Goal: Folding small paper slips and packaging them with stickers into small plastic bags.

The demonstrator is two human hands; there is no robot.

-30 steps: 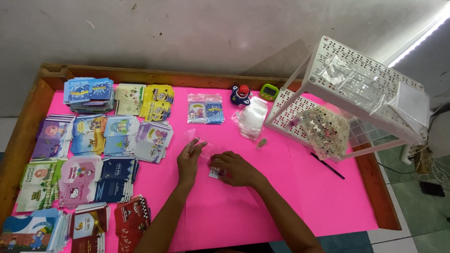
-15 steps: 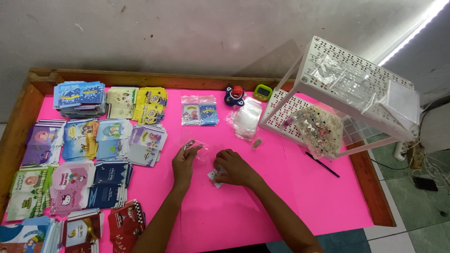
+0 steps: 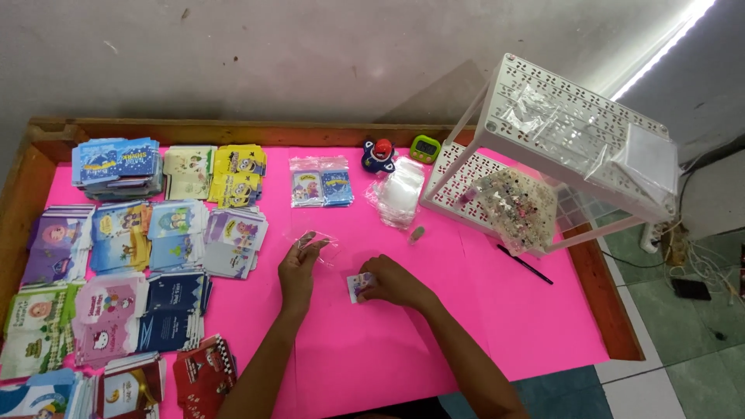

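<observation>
Pinching a clear plastic sleeve [image 3: 317, 242] between its fingertips, the left hand [image 3: 299, 268] lifts it just above the pink tabletop [image 3: 497, 310], while the right hand [image 3: 392, 281] beside it closes on a small printed card [image 3: 359, 286]. Beyond the sleeve lie two bagged cards [image 3: 321, 183] and a heap of empty sleeves [image 3: 397, 192]; farther out stands a white perforated rack [image 3: 559, 147], and stacks of printed cards [image 3: 124, 233] lie to the sleeve's left.

Grey wall [image 3: 272, 62], green tiled floor [image 3: 683, 372], bright strip light [image 3: 660, 54].
</observation>
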